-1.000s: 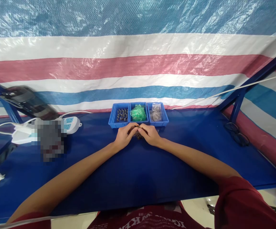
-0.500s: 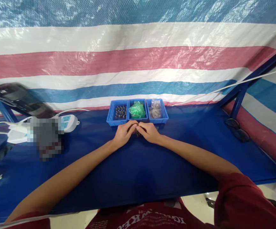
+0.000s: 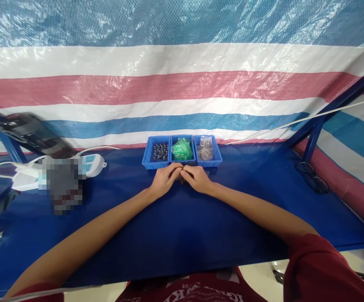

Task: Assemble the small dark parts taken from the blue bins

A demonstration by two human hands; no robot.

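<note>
My left hand (image 3: pixel 164 180) and my right hand (image 3: pixel 197 178) meet at the middle of the blue table, fingertips pinched together. Whatever they pinch is too small and covered to name. Right below the fingertips lies a small cluster of dark brassy metal pieces (image 3: pixel 182 180), partly hidden by the hands. Just beyond stand three blue bins side by side. The left bin (image 3: pixel 148 161) holds several small metal fittings (image 3: pixel 160 152). Green plastic bags (image 3: pixel 182 149) fill the middle bin (image 3: pixel 183 162). In the right bin (image 3: pixel 219 159) are clear bags of greyish parts (image 3: pixel 205 151).
A white power strip (image 3: pixel 95 165) with cables and a pixelated dark object (image 3: pixel 65 184) are on the left. Behind them leans a dark bottle-like object (image 3: pixel 37 132). Eyeglasses (image 3: pixel 315 180) rest at the right. A striped tarp (image 3: pixel 182 88) hangs behind the table.
The camera view has tilted slightly, so the bins and table sit a little lower in the picture. Both hands stay together at the same place, fingers still pinched.
</note>
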